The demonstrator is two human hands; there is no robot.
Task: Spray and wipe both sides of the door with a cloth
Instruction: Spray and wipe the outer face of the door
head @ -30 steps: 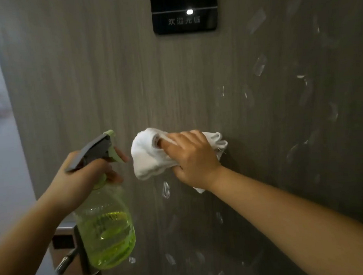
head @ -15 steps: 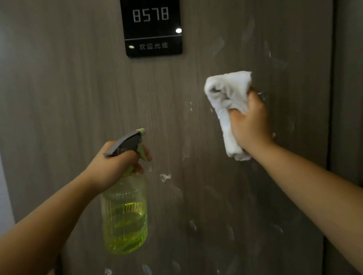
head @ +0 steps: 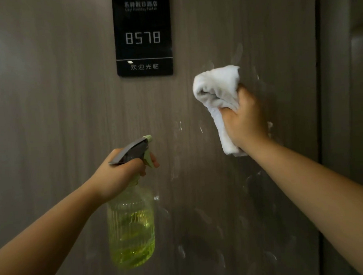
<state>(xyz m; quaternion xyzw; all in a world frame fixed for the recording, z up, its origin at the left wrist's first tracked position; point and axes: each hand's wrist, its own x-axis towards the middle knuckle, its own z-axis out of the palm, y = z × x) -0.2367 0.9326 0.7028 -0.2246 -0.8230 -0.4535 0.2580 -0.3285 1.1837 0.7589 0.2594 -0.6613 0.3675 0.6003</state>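
The grey-brown wood-grain door (head: 62,121) fills the view, with wet spray streaks across its middle and right. My right hand (head: 245,120) grips a bunched white cloth (head: 216,88) and presses it against the door at the upper right. My left hand (head: 118,172) holds a clear spray bottle (head: 131,227) by its neck, a finger on the pale green trigger. The bottle holds yellow-green liquid and hangs a little away from the door, its grey nozzle pointing right.
A black room-number plate (head: 143,35) reading 8578 is fixed to the door above centre. The door's right edge and the frame (head: 338,111) run down the right side of the view.
My right hand has swept the cloth from the door's centre up and to the right. My view has risen, bringing the number plate into full sight. My left hand keeps its hold on the bottle.
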